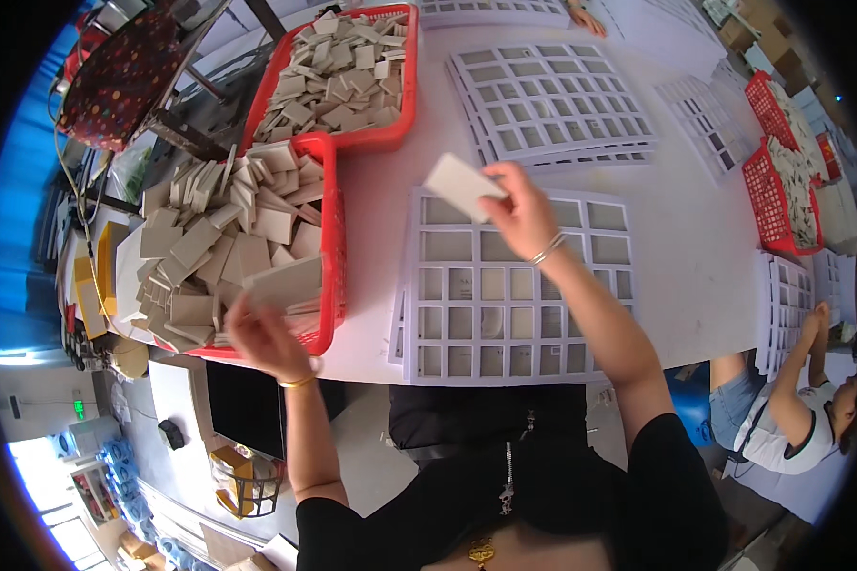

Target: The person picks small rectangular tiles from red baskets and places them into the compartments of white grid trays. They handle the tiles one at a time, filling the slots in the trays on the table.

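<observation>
My right hand (521,211) pinches a pale, flat rectangular tile (462,186) by its lower right corner. The tile is raised over the upper part of a white grid frame (526,234) on the table. Some of the frame's openings hold cream pieces; others look grey. Over the near red basket (331,238), heaped with similar tiles, is my left hand (265,341). Its fingers are blurred beside a larger-looking tile (286,284), and I cannot make out whether they grip it.
Behind stands another red basket (408,86) of tiles. More white grid frames (557,100) lie stacked beyond the one before me. Red baskets (771,195) stand at the far right, near a seated person (790,419) handling a grid frame. Another person's hand (586,17) shows at the far edge.
</observation>
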Demonstrator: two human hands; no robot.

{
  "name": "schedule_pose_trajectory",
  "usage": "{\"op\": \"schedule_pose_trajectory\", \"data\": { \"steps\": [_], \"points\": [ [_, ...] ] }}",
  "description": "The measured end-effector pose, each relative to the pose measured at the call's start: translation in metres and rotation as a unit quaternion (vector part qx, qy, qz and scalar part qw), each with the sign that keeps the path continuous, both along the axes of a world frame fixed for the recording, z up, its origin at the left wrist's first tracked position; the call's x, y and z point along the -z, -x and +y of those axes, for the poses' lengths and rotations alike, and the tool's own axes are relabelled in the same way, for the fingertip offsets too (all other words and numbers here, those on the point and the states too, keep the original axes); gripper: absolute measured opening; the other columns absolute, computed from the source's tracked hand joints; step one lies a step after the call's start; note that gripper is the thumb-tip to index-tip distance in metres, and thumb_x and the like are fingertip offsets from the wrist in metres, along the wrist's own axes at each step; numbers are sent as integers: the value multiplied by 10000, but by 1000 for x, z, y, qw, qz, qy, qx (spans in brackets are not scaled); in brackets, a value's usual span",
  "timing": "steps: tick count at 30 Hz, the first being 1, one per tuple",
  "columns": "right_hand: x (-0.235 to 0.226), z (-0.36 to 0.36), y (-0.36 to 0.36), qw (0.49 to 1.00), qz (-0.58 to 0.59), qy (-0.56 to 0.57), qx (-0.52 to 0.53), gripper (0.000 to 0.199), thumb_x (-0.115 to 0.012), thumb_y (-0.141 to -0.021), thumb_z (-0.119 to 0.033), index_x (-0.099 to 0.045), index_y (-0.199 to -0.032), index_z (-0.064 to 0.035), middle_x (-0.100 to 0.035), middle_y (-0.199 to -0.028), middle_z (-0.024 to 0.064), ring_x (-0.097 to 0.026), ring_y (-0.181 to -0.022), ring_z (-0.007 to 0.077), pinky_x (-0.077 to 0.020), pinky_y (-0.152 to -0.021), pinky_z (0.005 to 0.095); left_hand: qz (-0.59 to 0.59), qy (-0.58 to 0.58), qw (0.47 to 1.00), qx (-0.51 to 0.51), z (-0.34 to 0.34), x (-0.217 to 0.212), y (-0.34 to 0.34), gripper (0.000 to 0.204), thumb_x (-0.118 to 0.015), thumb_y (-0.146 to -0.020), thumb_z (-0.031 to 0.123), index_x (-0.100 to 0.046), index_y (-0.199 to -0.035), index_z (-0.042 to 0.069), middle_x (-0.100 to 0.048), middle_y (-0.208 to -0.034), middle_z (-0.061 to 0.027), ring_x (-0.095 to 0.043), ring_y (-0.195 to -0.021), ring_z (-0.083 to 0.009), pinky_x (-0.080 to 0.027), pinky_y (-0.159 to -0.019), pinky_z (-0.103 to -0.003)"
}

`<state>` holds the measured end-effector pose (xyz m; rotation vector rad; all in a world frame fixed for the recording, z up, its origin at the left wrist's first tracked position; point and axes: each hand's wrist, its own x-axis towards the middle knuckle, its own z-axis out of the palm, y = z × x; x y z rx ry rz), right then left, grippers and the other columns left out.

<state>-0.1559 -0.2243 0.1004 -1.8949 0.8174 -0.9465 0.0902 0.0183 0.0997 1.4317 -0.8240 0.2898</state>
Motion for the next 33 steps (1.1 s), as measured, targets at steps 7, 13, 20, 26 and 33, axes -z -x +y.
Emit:
{"op": "schedule_pose_trajectory", "data": {
  "steps": [7,13,20,26,33],
  "points": [
    [56,-50,95,994,47,-12,96,261,-628,-841,-75,-579,-1095,-50,-669,-849,78,-574,-619,122,-484,-607,274,209,-280,868,352,-122,48,133,189,-575,-869,18,-477,-1027,-17,-605,-891,-119,-693,-711,-200,-543,-542,-274],
    [72,-49,116,993,55,-37,97,288,-634,-830,-80,-582,-1113,-65,-649,-818,60,-561,-630,123,-475,-615,270,211,-378,839,329,-170,83,147,181,-563,-858,-5,-447,-995,-29,-596,-802,-122,-697,-692,-214,-560,-513,-274],
    [80,-51,100,992,69,-44,98,286,-638,-831,-82,-595,-1114,-90,-653,-822,63,-582,-647,134,-490,-633,287,7,-563,789,245,-166,66,149,227,-588,-830,154,-516,-1020,53,-642,-840,-130,-651,-713,-299,-513,-655,-410],
    [91,-59,73,992,56,-82,77,211,-639,-823,-83,-630,-1034,-75,-644,-783,52,-584,-640,138,-492,-632,289,-91,-532,808,235,-160,71,148,147,-602,-847,151,-613,-992,129,-639,-913,-67,-626,-808,-259,-497,-695,-399],
    [109,-72,62,986,127,-95,44,145,-629,-813,-79,-651,-956,-63,-629,-753,64,-580,-631,169,-491,-639,305,-236,-464,803,289,-151,84,140,173,-593,-798,57,-669,-941,118,-647,-1005,-47,-588,-966,-269,-476,-782,-405]
  ]
}}
